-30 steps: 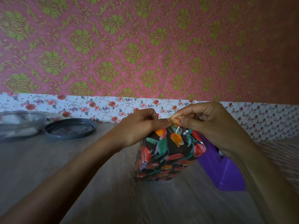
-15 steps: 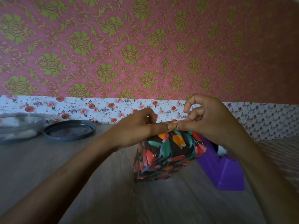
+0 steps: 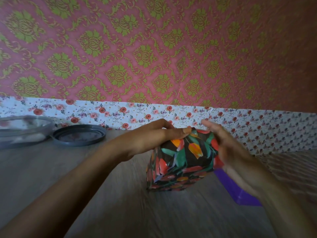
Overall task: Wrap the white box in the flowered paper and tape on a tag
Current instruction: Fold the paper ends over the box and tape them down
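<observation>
The near part of the bench (image 3: 72,194) is a grey-brown wood-grain surface, smeared by motion blur, and both forearms are seen reaching across it from the lower corners. At the middle of the bench the box (image 3: 171,177) is stood tilted, with its lower edge on the wood, and every visible face is covered by the dark paper (image 3: 193,150) printed with red and orange tulips and green leaves. The upper left edge of the box is held by the left hand (image 3: 151,138), the thumb laid along the near side and the fingers carried over the far side. The right hand (image 3: 228,152), much blurred, is held flat against the right face with its fingers straight. A purple dispenser (image 3: 240,191) is partly hidden behind that wrist. Farther back at the left a dark round lid (image 3: 78,136) is laid flat, and just beside it a clear container (image 3: 22,131) is cut by the frame edge. Behind the bench the wall is lined by a white rose-printed strip (image 3: 120,114), and above it by pink wallpaper (image 3: 154,48) patterned in green.
</observation>
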Action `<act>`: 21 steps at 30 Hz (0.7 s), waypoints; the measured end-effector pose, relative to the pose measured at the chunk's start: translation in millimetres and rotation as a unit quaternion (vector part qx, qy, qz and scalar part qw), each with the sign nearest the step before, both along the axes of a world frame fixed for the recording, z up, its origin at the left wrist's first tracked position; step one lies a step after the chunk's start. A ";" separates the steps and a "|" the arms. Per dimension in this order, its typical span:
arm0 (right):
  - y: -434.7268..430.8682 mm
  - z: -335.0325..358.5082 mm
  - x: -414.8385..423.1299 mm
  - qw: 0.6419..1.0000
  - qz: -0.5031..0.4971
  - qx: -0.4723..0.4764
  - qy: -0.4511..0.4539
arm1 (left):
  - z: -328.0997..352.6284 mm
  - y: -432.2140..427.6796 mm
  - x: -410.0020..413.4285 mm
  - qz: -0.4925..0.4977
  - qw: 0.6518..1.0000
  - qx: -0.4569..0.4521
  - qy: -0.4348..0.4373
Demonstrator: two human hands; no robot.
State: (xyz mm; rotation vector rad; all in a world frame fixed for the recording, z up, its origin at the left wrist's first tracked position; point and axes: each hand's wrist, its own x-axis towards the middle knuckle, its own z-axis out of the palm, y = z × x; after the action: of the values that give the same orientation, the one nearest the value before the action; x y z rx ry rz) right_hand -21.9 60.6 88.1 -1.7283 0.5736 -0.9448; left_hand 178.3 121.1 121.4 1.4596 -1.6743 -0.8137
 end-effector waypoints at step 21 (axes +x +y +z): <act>6.3 -67.5 14.0 0.911 -0.173 -0.372 0.041 | 12.4 15.5 -9.1 0.004 0.977 -0.215 0.012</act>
State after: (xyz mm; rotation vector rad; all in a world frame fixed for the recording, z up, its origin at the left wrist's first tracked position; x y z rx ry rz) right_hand -7.9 66.9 20.6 -2.3995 0.6333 -1.4792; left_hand 169.2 136.6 133.8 1.1487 -1.6944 -0.4239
